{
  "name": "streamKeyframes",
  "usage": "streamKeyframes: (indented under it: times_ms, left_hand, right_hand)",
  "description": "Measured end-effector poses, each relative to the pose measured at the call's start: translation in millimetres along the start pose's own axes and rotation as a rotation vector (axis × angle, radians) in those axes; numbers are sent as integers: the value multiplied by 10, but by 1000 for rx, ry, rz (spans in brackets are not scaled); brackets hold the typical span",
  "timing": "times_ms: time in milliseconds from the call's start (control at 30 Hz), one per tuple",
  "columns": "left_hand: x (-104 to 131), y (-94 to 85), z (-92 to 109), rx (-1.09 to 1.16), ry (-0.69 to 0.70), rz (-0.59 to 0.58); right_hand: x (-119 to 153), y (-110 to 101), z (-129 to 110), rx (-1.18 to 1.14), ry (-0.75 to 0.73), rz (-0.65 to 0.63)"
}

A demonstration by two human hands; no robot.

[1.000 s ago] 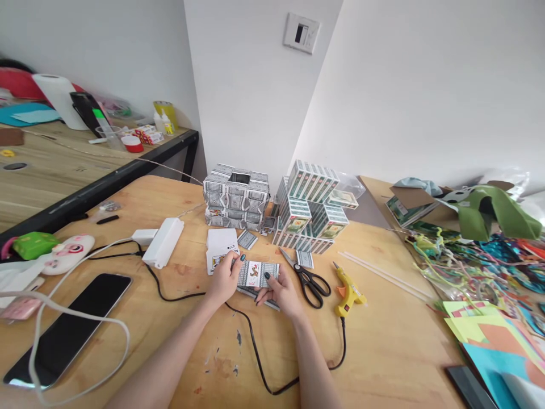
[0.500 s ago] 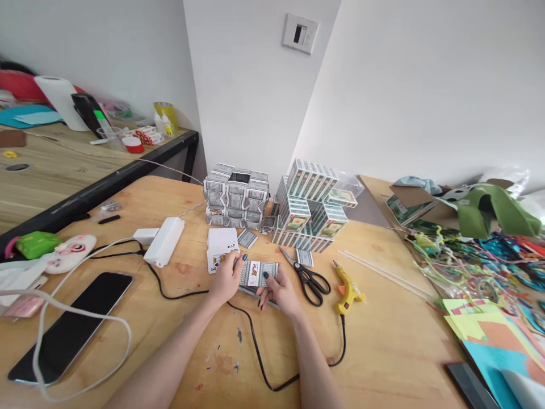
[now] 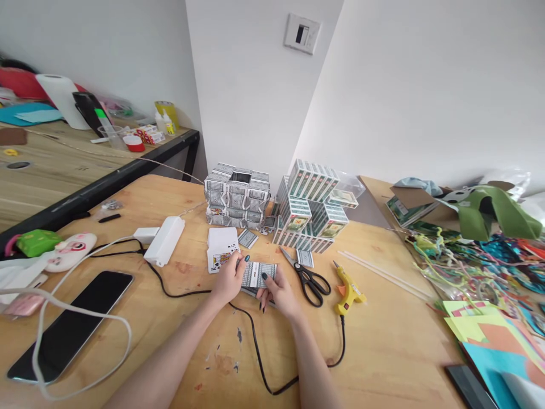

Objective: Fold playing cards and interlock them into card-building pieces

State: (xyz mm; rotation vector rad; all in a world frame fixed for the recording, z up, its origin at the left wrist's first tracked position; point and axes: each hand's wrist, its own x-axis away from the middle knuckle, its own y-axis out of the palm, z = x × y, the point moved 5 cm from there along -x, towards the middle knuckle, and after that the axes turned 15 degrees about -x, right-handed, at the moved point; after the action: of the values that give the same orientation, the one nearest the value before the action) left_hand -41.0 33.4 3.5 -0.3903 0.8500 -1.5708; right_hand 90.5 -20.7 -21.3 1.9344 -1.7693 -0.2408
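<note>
Between my hands are grey-backed playing cards (image 3: 257,275), with a narrow white strip showing across their middle. My left hand (image 3: 230,278) grips their left end, thumb on top. My right hand (image 3: 279,291) pinches the right end, its thumb over the top and fingers underneath. More cards lie just below, partly hidden by the fingers. Beyond my left hand sits a stack of face-up cards (image 3: 222,245), a king and a five visible. A loose face-down card (image 3: 247,238) lies beside it. Black-handled scissors (image 3: 312,282) rest right of my right hand, touching another card (image 3: 305,258).
A structure of folded cards (image 3: 237,196) stands at the back, beside stacked green-and-white card boxes (image 3: 313,199). A yellow glue gun (image 3: 349,289) lies at right, its black cord (image 3: 264,372) looping in front. At left are a phone (image 3: 70,324) and a white power adapter (image 3: 166,241).
The cards' middle has narrowed: the red picture face seen between the grey backs is now a thin white strip. Both hands stay nearly in place.
</note>
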Motion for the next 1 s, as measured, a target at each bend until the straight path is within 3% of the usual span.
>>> streamKeyframes:
  times_ms: [833,1000]
  left_hand:
    - [3,42,3,21,-34,-25]
    - [-64,-20,-25,13,-12,-52]
  right_hand:
    - [2,-19,24,14,7,26]
    - [17,6,-51,56,-77,12]
